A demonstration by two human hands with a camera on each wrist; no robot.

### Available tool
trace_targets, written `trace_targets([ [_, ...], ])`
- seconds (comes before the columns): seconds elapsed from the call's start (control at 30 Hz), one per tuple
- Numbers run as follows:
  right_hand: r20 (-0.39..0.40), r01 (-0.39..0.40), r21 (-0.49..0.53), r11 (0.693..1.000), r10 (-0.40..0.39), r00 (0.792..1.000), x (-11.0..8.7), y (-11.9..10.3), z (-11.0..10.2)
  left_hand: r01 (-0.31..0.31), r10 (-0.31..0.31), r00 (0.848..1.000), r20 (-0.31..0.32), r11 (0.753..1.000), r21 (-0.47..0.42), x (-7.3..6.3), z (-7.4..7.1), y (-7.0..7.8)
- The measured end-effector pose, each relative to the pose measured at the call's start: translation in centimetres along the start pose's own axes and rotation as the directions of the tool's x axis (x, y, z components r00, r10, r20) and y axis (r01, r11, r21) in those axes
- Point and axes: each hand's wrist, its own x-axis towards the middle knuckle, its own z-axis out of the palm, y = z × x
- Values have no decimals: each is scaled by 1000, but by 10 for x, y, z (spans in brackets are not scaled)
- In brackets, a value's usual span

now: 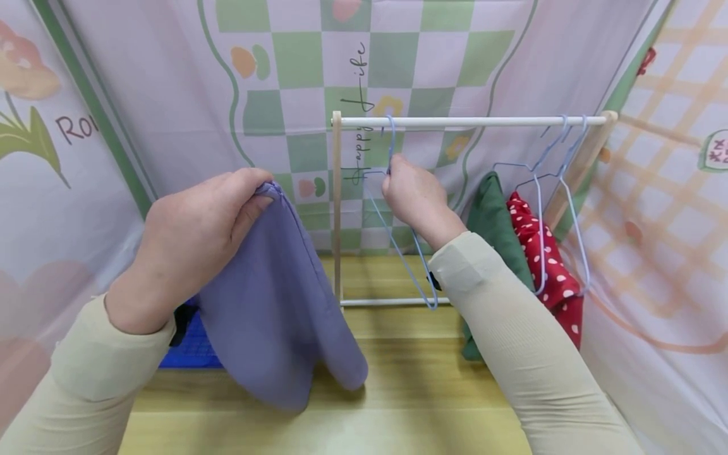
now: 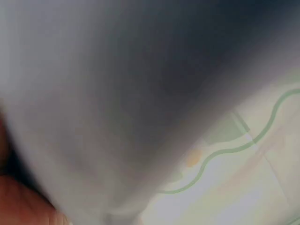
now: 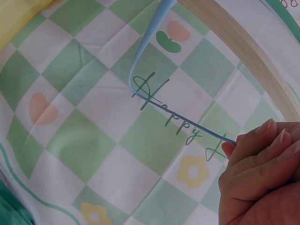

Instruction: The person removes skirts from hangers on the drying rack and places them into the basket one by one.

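My left hand [image 1: 196, 237] pinches a purple cloth [image 1: 267, 316] by its top edge, so that it hangs in folds over the wooden surface. In the left wrist view the blurred cloth [image 2: 103, 108] fills most of the picture. At the rack's left end, my right hand [image 1: 418, 196] grips a blue hanger [image 1: 398, 243] just below its hook, which sits at the white rail [image 1: 472, 121]. Curled fingers show in the right wrist view, with the hanger's thin bar [image 3: 183, 116] running out from them. No cloth is on this hanger.
On the rack's right side, a green cloth [image 1: 495, 234] and a red polka-dot cloth [image 1: 554, 284] hang on blue hangers. A wooden post [image 1: 337, 208] carries the rail's left end. Behind the purple cloth lies a blue basket-like item [image 1: 190, 344]. Patterned curtains [image 1: 296, 50] enclose the back and sides.
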Motion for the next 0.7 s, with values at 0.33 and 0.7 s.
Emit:
trace_targets([
  [0.33,24,-14,18,1000,14,1000,0,0,-1,84,-81,996,32,990,-111,7,-16,-7],
  [0.7,24,-15,15,1000,14,1000,1,1,0,302,-298,941,161,953,-2,6,-42,-20],
])
